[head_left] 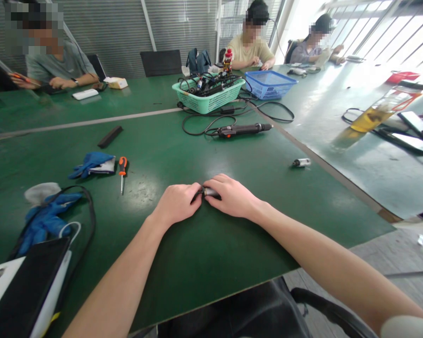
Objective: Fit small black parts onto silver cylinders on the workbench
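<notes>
My left hand (179,203) and my right hand (231,196) meet above the green table near its front edge. My right fingers are wrapped round a small silver cylinder (210,192), which looks like a small motor. The left fingers pinch a small dark piece (197,193) at the cylinder's left end; its kind is too small to make out. Most of both parts is hidden by my fingers. A similar silver-and-black cylinder (301,162) lies on the table to the right. Beyond my hands is a black electric screwdriver (245,130) with a cord.
An orange-handled screwdriver (122,169), blue gloves (94,164) and a dark bar (110,137) lie left. A phone (30,286) is at front left. Farther back stand a green basket (207,103) of parts and a blue basket (272,89). Several people sit around the table.
</notes>
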### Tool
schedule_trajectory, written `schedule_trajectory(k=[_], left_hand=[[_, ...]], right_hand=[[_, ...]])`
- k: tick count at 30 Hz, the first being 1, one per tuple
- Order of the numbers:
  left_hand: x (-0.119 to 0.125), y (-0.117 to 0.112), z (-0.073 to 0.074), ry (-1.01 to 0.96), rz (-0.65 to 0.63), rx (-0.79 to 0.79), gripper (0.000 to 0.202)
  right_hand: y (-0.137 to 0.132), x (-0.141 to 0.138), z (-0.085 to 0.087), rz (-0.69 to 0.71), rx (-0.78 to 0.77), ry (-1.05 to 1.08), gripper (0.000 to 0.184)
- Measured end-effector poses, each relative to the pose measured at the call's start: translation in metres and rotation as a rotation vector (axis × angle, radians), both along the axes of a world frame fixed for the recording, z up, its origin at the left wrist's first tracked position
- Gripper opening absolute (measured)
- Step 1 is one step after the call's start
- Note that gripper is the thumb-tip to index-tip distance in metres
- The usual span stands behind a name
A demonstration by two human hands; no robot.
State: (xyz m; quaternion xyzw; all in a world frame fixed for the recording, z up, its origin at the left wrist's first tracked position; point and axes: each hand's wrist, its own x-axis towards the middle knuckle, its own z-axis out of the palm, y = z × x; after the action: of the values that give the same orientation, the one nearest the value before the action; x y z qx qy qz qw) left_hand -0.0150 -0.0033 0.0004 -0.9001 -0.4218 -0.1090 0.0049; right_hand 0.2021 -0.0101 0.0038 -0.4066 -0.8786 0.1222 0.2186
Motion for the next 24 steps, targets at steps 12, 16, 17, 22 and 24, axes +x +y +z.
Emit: schedule_trajectory(k=[12, 16, 17, 22, 24], left_hand=[[0.0006, 0.0001, 0.0021, 0.016, -0.011, 0.003, 0.02], [0.0009, 0.0005, 0.0016, 0.004, -0.014, 0.001, 0.02], [0.0009, 0.0005, 0.0014, 0.001, -0.016, 0.0, 0.02], [0.0008, 0.0, 0.002, -0.002, -0.022, -0.006, 0.02], [0.0012, -0.0005, 0.003, 0.003, -0.02, -0.01, 0.021]], right_hand=[[-0.0009, -0.0002, 0.0014, 0.004, 0.016, -0.008, 0.025], [-0.0005, 0.0003, 0.0013, 0.003, 0.012, -0.008, 0.024], [-0.0004, 0.0004, 0.0014, 0.003, 0.009, -0.008, 0.024], [-0.0004, 0.0006, 0.002, 0.005, 0.003, -0.005, 0.024], [-0.0004, 0.0004, 0.0021, 0.004, 0.006, -0.003, 0.024]])
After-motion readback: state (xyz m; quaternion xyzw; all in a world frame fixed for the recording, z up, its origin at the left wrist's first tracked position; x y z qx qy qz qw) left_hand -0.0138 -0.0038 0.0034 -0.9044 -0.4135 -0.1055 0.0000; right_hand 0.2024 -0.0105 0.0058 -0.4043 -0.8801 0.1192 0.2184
